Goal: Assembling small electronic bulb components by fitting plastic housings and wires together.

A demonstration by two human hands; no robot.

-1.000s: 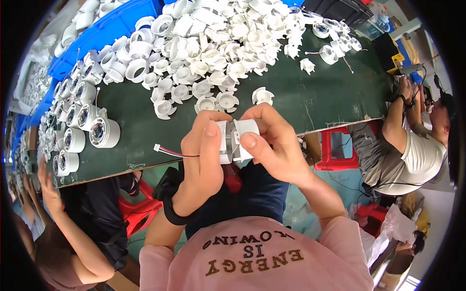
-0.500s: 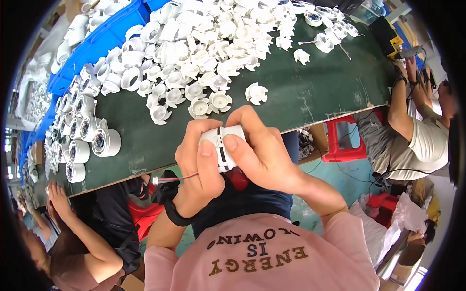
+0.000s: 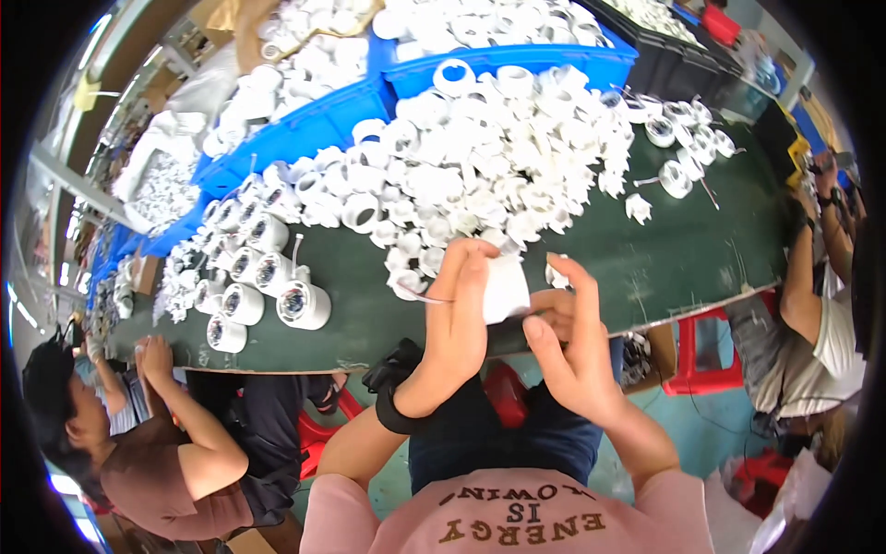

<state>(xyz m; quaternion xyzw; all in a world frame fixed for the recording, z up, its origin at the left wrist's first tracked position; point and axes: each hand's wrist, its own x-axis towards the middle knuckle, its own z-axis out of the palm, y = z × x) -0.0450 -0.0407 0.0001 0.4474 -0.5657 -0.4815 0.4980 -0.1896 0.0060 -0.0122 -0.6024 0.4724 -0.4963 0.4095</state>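
Note:
Above the table's front edge, my left hand (image 3: pixel 456 314) grips a white cylindrical motor housing (image 3: pixel 505 292), somewhat blurred, with its fingers along the left side. A thin wire runs out to the left past those fingers. Just right of the housing, my right hand (image 3: pixel 574 355) is open, its thumb and fingers apart and nothing seen between them. Partly behind its fingertips lies a small white fan wheel (image 3: pixel 556 275). Beyond both hands spreads a heap of white fan wheels and rings (image 3: pixel 461 175) on the dark green table (image 3: pixel 646 268).
Finished-looking round white fan units (image 3: pixel 303 305) stand in rows at the left. Blue bins (image 3: pixel 508 65) full of white parts line the back. Wired units (image 3: pixel 678 175) lie at the far right. Co-workers sit on both sides, one in a brown shirt (image 3: pixel 152 471) at left.
My right hand has come off the housing and opened to its right. The left hand keeps hold and has turned the housing. The view has tilted up, showing more of the bins.

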